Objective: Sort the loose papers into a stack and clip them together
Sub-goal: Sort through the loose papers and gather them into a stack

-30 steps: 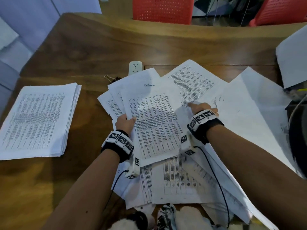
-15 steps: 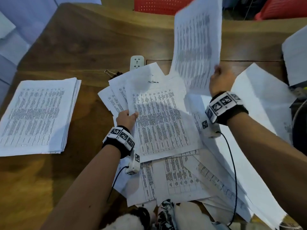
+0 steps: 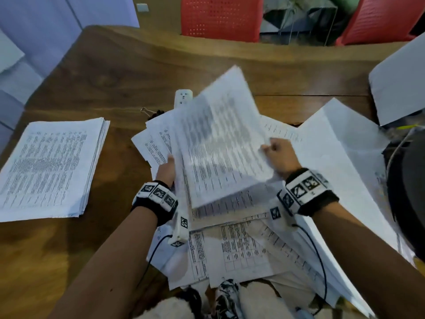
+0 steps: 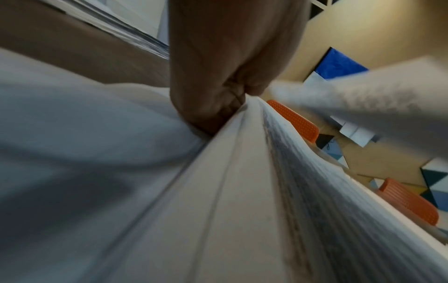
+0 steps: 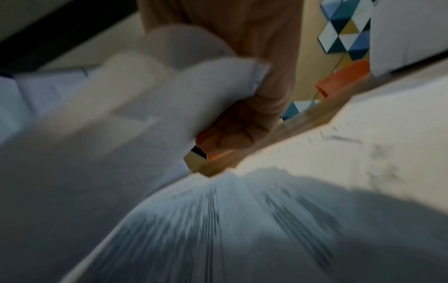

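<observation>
My right hand [image 3: 279, 157] pinches a blurred printed sheet [image 3: 220, 143] above the loose papers [image 3: 241, 249]; my left hand [image 3: 166, 172] grips the gathered sheets' [image 4: 242, 191] edge.

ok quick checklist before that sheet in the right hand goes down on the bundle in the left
1. Right hand grip on the lifted sheet: ok, fingers curled on its edge.
2. Left hand grip on the gathered bundle: ok, its edge is pinched.
3. Sheet aligned with the bundle: not ok, it hangs tilted above.
4. Binder clip in reach: ok, on the table beyond the papers.
5. Loose papers all gathered: not ok, many lie scattered.
6. Page order: cannot tell, print is blurred.
</observation>
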Available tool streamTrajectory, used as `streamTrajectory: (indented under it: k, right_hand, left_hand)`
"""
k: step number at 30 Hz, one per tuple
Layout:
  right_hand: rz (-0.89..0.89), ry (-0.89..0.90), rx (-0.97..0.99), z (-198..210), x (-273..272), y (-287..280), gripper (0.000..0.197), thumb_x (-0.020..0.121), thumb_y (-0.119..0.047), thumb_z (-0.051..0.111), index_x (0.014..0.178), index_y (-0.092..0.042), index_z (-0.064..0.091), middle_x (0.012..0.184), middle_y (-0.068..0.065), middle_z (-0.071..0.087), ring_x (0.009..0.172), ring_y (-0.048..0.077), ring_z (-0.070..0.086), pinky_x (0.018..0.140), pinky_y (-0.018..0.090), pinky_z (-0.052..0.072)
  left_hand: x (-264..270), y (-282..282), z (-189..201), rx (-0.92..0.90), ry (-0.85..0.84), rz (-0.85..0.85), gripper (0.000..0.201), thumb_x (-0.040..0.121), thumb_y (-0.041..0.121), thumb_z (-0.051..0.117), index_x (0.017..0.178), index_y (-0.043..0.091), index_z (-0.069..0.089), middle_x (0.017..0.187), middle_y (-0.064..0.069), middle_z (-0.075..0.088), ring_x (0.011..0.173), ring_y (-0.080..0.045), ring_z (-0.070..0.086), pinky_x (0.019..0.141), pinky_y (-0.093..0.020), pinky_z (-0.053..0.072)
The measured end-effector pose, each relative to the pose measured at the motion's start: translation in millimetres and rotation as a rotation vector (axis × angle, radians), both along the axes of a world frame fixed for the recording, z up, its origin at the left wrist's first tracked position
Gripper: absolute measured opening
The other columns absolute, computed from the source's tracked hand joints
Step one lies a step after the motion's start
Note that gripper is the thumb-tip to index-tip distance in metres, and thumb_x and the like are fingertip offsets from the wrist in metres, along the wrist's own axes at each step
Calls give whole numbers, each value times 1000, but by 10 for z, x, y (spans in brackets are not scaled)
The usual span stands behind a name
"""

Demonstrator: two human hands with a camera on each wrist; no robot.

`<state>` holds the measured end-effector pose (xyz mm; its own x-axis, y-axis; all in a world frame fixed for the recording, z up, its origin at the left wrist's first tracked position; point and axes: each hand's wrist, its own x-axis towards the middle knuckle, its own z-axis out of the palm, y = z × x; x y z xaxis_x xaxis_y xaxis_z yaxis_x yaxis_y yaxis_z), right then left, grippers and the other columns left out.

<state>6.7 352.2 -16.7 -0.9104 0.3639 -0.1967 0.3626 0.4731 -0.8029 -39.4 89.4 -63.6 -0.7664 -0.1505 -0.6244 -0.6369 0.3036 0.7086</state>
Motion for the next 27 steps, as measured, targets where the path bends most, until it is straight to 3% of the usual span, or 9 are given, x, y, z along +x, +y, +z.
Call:
streamTrajectory:
  k: [3, 5, 7, 11, 13, 15, 18, 21, 27]
  right_hand:
    - [37, -130, -11, -355, 210, -124, 31, 85, -12, 47, 55, -7, 43, 68, -9, 40, 57, 14, 38, 60, 27, 29]
    - [88, -204, 45, -465, 286, -187, 27, 85, -18, 44, 77, 4, 57, 88, 2, 46, 78, 19, 47, 69, 28, 33]
    - [146, -253, 146, -418, 316, -237, 21, 90, -11, 42, 97, 1, 58, 103, 17, 57, 93, 23, 51, 76, 24, 32]
    - [-68, -176, -66, -204, 222, -168, 51, 89, -13, 55, 134, -1, 35, 131, 17, 47, 119, 29, 47, 92, 27, 37]
    - [-112, -93, -280, -16, 149, -123, 56, 81, -18, 64, 129, -2, 40, 114, 14, 51, 105, 24, 51, 90, 36, 42]
    - [-104, 84, -341, 216, 108, -135, 27, 82, -11, 59, 108, -5, 55, 100, 12, 59, 89, 21, 54, 81, 35, 42]
    - [-112, 430, -363, 691, 114, -207, 28, 86, 5, 47, 108, -11, 55, 110, 6, 60, 96, 15, 56, 81, 19, 46]
    - [-102, 704, -347, 1087, 213, -318, 26, 86, 5, 46, 98, -17, 49, 101, 3, 57, 89, 7, 54, 71, 8, 45]
    - [-111, 699, -390, 836, 475, -452, 37, 78, 3, 50, 105, -17, 34, 98, -12, 50, 90, -2, 53, 74, 10, 45]
  left_hand:
    - [50, 10, 27, 201, -27, 2, 105, 64, 86, 44, 130, 5, 50, 130, -11, 54, 120, -31, 52, 107, -47, 38]
    - [156, 91, 175, 191, 113, -105, 75, 83, 50, 62, 137, 2, 42, 130, -6, 51, 128, -26, 45, 109, -36, 33]
    - [186, 129, 204, 139, 231, -150, 42, 93, 7, 53, 134, 0, 45, 130, -13, 54, 123, -25, 49, 100, -29, 36]
    - [232, 151, 473, 217, 375, -197, 37, 93, -3, 48, 129, 4, 50, 117, -6, 59, 111, -23, 57, 101, -37, 45]
    - [245, 157, 655, 325, 434, -210, 31, 94, -1, 47, 124, 5, 53, 109, -4, 61, 98, -18, 61, 91, -33, 50]
    - [273, 195, 898, 389, 549, -212, 20, 94, 3, 48, 110, 11, 57, 100, -2, 64, 83, -9, 66, 81, -30, 54]
    - [215, 255, 1204, 425, 752, -138, 16, 95, 6, 48, 109, 6, 56, 97, -2, 64, 75, 0, 67, 70, -22, 58]
    - [191, 263, 1441, 484, 912, -100, 12, 88, 19, 59, 99, 15, 60, 93, 3, 66, 81, -6, 66, 77, -28, 57]
    - [330, 202, 1333, 521, 884, -54, 19, 74, 22, 71, 91, 17, 65, 80, 13, 73, 80, -5, 69, 70, -22, 55]
